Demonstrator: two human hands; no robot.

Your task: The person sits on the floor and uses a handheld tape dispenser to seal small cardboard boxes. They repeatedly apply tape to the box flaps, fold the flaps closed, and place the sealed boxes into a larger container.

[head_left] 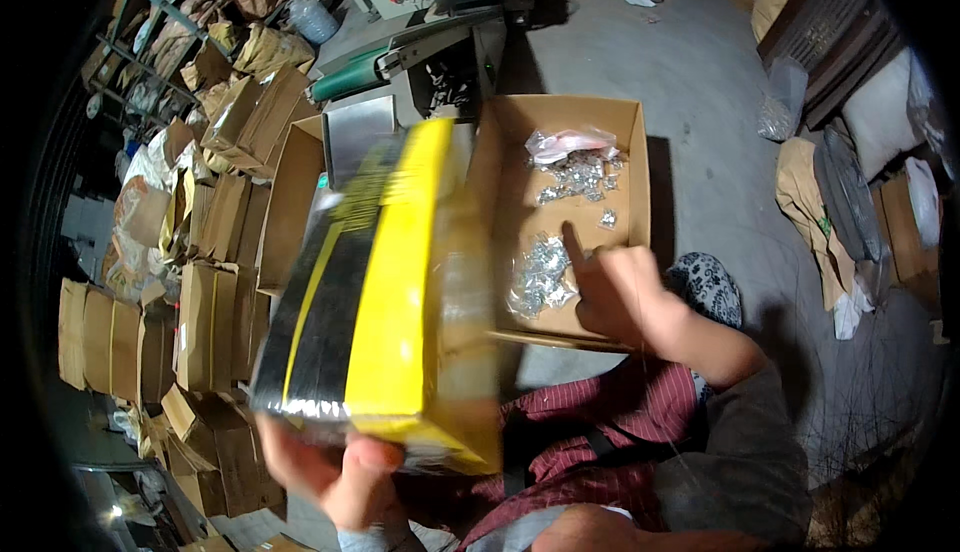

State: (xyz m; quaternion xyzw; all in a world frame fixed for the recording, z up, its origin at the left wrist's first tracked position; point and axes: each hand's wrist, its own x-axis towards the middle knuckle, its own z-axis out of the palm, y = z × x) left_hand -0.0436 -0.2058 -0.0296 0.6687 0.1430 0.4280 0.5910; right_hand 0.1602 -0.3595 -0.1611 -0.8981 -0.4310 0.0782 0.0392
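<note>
My left hand [345, 482] grips a black and yellow printed box [390, 282] at its lower end, the thumb against the near face. The box is tilted and partly smeared by motion. To its right lies a shallow open cardboard box [645, 172]. Inside it, a heap of small clear packets with shiny bits [543, 272] lies near the front, and looser small packets [580, 177] lie farther back beside a pinkish plastic bag [570, 145]. Over the front right part of this box hovers my right hand [628, 292], index finger stretched out, nothing visible in it. Its other fingers are blurred.
A machine with a green-roller conveyor [350, 77] stands beyond the boxes. Stacked cardboard cartons [210, 322] fill the left side. Another open carton [290, 202] sits partly behind the held box. Bags and a paper sack [815, 212] lean on the right.
</note>
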